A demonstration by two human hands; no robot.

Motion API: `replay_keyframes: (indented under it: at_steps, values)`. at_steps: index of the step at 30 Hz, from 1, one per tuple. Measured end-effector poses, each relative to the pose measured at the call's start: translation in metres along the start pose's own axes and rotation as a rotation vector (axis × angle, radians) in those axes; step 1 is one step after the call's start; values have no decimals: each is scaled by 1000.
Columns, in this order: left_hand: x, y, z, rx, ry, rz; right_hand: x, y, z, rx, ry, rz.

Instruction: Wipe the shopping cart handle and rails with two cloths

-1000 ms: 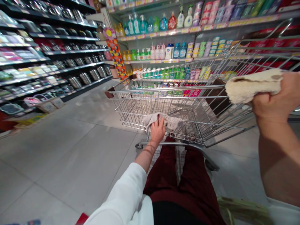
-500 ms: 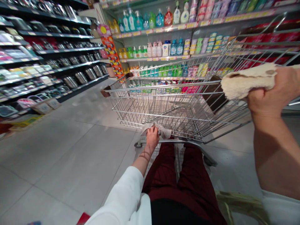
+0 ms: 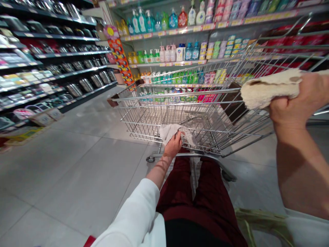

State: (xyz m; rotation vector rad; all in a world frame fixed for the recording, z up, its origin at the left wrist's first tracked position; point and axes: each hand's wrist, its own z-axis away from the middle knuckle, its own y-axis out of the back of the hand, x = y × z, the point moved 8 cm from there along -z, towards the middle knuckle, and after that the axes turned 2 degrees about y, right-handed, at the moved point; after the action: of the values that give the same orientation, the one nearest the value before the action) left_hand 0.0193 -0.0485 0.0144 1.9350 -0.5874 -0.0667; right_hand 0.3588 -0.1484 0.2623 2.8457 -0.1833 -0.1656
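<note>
A metal wire shopping cart (image 3: pixel 144 120) stands sideways in front of my legs. My left hand (image 3: pixel 173 144) is closed on a greyish-white cloth (image 3: pixel 168 132), which lies against the wires low on the cart's near side. On the right, my right hand (image 3: pixel 295 99) wraps round a thicker cream cloth (image 3: pixel 269 87), folded over the cart's top rail by its right end. Part of the rail is hidden under that cloth and my fingers.
Shelves of pump bottles (image 3: pixel 174 53) and tubs stand behind the cart. Metal pots (image 3: pixel 74 90) fill dark shelving at the left. An olive-green bag or strap (image 3: pixel 262 219) is at the lower right, and something red (image 3: pixel 89 240) shows at the bottom edge.
My left hand has moved up and slightly right along the cart's near side with the greyish cloth, which has spread higher on the wires. My right hand keeps its hold on the cream cloth.
</note>
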Motion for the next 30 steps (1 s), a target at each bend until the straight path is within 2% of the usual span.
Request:
replay_keyframes:
  at_steps: [4, 8, 11, 14, 17, 21, 24, 30]
  values:
    - [-18, -32, 26, -100, 30, -31, 0, 0, 0, 9, -16, 4]
    - [-29, -45, 51, -134, 28, -39, 1, -3, 0, -6, -33, 18]
    - [-28, -40, 56, -93, 45, -31, -1, -2, 0, -14, -41, 27]
    - [-17, -26, 45, -46, 69, -16, -2, 1, 0, 10, -43, 31]
    - [3, -7, 26, 4, 50, 23, -2, 3, 0, 30, -18, 33]
    - [33, 13, 4, 103, -78, 87, 1, 2, 1, 47, -7, 9]
    - [42, 12, 1, 111, -92, 49, 0, 2, 0, 47, 1, -5]
    - [42, 7, 12, 65, -109, 25, -4, 5, -1, 35, -15, -32]
